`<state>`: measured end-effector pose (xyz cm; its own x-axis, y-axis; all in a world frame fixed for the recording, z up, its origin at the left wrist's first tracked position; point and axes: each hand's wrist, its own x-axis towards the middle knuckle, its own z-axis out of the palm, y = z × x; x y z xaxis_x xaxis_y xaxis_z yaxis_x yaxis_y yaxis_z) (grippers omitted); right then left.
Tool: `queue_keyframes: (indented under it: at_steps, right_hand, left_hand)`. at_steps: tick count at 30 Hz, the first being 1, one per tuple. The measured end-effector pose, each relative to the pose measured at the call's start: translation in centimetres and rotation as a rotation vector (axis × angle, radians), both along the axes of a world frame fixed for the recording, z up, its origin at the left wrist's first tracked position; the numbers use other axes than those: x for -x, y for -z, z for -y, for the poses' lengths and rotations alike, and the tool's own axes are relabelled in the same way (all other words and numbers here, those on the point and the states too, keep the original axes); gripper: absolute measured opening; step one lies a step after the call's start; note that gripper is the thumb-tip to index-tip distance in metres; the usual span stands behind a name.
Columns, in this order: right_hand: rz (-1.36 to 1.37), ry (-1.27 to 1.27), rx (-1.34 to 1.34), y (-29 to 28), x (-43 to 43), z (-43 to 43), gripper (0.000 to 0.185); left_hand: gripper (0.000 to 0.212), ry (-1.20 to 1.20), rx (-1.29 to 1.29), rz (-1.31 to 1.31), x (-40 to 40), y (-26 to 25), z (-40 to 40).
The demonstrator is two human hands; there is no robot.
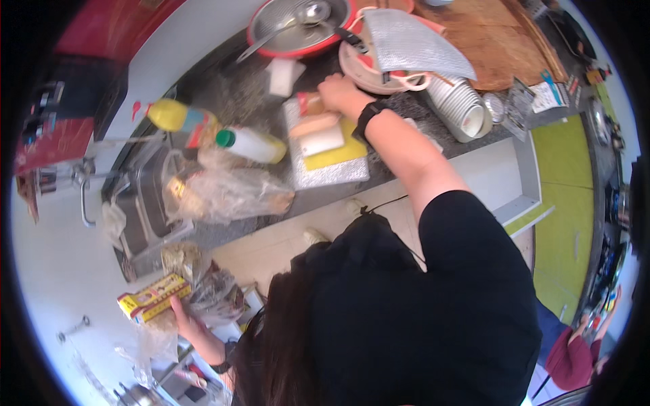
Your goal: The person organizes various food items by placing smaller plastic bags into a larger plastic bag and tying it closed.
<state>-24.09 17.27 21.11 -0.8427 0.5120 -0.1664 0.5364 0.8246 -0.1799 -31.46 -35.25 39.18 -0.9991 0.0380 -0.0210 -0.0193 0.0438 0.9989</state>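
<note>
In my left hand (192, 326) is a yellow cardboard box (155, 298) with dark red trim and writing, held low at the left. My right hand (339, 95) reaches over the counter, its curled fingers on the end of a small red-and-brown packet (308, 104); blur softens its outline. Beside that packet lie a pinkish, sausage-shaped pack (315, 125), a white cylindrical pack (321, 140) and a flat yellow packet (335, 157). They rest on a silver foil bubble sheet (330, 176).
Left stand a green-capped bottle (251, 145), a yellow-capped bottle (177, 119), a clear plastic bag (228, 195) and a metal sink (147, 203). Beyond are a red-rimmed colander (269, 38), a pale bowl (363, 76) and stacked cups (452, 104). A drawer (487, 172) stands out; another person (571, 358) is at right.
</note>
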Motion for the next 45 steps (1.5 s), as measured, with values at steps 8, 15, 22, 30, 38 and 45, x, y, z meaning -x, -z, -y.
queue_keyframes:
  at_steps: [8,15,22,30,38,45]
  right_hand:
    - [-0.371,0.105,0.156,-5.6,-2.0,0.3,0.029]
    - [-0.737,0.019,0.669,-13.7,-9.5,5.1,0.034]
    - [-0.777,-0.501,1.096,-25.7,-6.4,16.4,0.035]
    - [-0.417,-1.062,0.414,-29.7,-2.4,23.6,0.025]
    - [-0.077,-1.088,0.141,-31.1,-1.9,22.3,0.017]
    - [0.053,-1.173,0.301,-30.9,-0.6,22.6,0.019]
  left_hand:
    - [0.057,0.104,-0.025,-0.073,-2.6,0.7,-0.5]
    - [0.053,0.256,0.564,-0.09,-3.4,1.7,-3.7]
    - [0.047,0.308,1.163,-0.446,-3.2,2.3,-5.2]
    - [0.046,0.385,0.506,-0.14,-3.5,3.7,-3.9]
    - [0.046,0.414,0.34,-0.06,-3.4,4.6,-3.1]
    - [0.045,0.461,0.262,-0.035,-2.7,5.0,-3.8]
